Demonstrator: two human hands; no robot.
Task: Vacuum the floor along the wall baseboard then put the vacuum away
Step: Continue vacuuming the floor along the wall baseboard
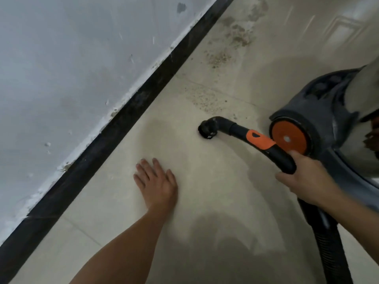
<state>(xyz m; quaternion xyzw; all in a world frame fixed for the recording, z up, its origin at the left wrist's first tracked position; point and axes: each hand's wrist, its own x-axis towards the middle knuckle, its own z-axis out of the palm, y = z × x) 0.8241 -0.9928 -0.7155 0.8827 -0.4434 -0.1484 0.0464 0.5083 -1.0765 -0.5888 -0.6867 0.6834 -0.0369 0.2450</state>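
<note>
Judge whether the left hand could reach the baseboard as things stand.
Probably yes. The left hand is open and holds nothing, close to the baseboard, and only bare floor shows between them.

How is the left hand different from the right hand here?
The left hand is open, fingers straight and spread; the right hand is curled round the hose handle. The left hand holds nothing and lies flat over the floor; the right hand holds the handle beside the vacuum body. The left hand is nearer the baseboard than the right hand. Both are bare and reach forward.
</note>
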